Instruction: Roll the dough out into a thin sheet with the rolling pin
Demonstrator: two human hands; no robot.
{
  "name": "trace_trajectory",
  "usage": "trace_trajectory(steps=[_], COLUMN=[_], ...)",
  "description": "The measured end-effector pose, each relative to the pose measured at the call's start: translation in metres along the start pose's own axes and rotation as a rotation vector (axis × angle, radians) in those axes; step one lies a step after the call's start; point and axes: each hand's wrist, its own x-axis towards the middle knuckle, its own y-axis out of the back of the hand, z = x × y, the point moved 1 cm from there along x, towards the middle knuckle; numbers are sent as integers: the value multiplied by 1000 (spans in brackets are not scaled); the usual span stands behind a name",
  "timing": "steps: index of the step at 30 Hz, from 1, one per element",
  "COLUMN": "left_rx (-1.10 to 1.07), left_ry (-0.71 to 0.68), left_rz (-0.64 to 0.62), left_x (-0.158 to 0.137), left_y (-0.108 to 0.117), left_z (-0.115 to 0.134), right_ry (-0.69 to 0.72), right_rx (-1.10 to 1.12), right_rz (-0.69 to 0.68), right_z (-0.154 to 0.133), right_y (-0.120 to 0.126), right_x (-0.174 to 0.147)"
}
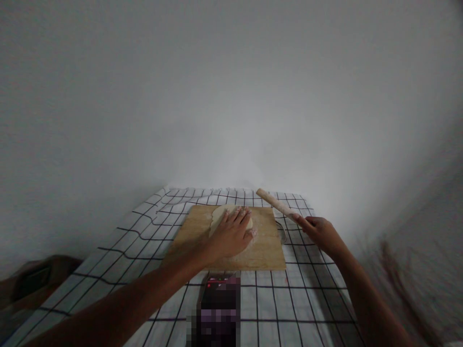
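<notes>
My left hand lies flat with its fingers spread on a sheet of rolled-out dough, covering much of it. Flour marks the fingertips. Beneath the dough is a wooden board dusted with flour. Off the board's right side, my right hand is closed around one end of a floury rolling pin. The pin's free end points up and to the left, held apart from the dough.
A white tablecloth with dark grid lines covers the table. A phone, partly blurred out, is at the near edge of the board. Beside the board's right edge sits a clear rounded object. A plain wall rises behind.
</notes>
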Motion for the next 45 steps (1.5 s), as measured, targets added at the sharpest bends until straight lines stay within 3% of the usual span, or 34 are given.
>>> trace_trajectory(steps=[8, 13, 17, 21, 25, 31, 33, 36, 39, 40, 42, 45], left_rx=[-23, -150, -264, -353, -461, -577, -585, -500, -355, -324, -311, -261], left_ry=[-165, -289, -238, -209, -164, -77, -157, -473, -759, -760, -613, -353], left_rz=[16, 81, 149, 116, 62, -22, -79, -110, -55, -26, 17, 0], left_x=[-8, 14, 46, 65, 61, 57, 64, 70, 53, 41, 12, -33], left_y=[6, 27, 29, 13, 1, 2, 2, 5, 22, 29, 43, 48], left_z=[-13, -31, -41, -42, -56, -91, -78, -31, 17, 27, 31, 9], right_ry=[3, 3, -4, 9, 14, 0, -5, -21, -35, -41, -47, -26], right_rx=[-12, -18, -26, -11, 10, 21, 21, 19, 11, 10, 16, 29], right_rz=[-13, -16, -9, -1, 15, 43, 44, 39, 31, 26, 14, -12], right_z=[1, 1, 2, 3, 4, 0, 0, 2, 3, 3, -1, -10], right_y=[-2, -2, -3, -1, 1, 3, 4, 5, 9, 10, 13, 16], right_x=[1, 1, 2, 2, 0, -1, -1, -2, -3, -4, -5, -8])
